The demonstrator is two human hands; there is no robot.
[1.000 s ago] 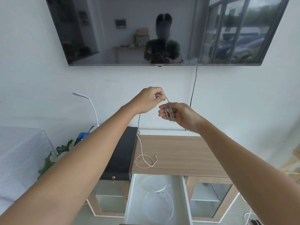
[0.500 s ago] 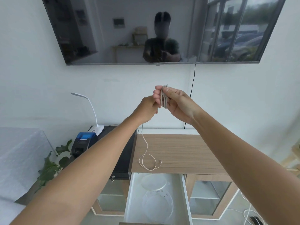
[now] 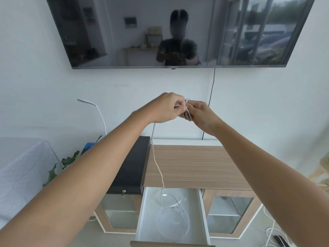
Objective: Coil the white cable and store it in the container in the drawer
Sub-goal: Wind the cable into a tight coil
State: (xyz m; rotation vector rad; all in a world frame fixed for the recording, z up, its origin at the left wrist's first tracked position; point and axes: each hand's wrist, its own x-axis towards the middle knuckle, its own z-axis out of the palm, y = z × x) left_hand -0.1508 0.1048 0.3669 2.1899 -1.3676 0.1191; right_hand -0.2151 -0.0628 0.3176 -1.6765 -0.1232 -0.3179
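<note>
Both my hands are raised in front of the wall, touching each other. My right hand (image 3: 201, 114) grips a small bundle of coiled white cable (image 3: 187, 115). My left hand (image 3: 165, 108) pinches the strand beside that bundle. The loose tail of the cable (image 3: 157, 163) hangs down from my left hand, past the wooden cabinet top (image 3: 192, 166), and its end dangles over the open white drawer (image 3: 142, 220). In the drawer lie a clear round container (image 3: 171, 221) and a clear lid (image 3: 168, 196) behind it.
A large dark TV (image 3: 174, 31) hangs on the wall above. A black cash box (image 3: 131, 168) sits left of the wooden top, with a white desk lamp (image 3: 94, 111), a blue device (image 3: 89, 146) and a plant (image 3: 60, 166) further left. More cables (image 3: 270, 232) lie on the floor at right.
The hanging tail has been drawn upward: its looped end left the cabinet top and now dangles over the drawer. My left hand moved up to meet the bundle in my right hand.
</note>
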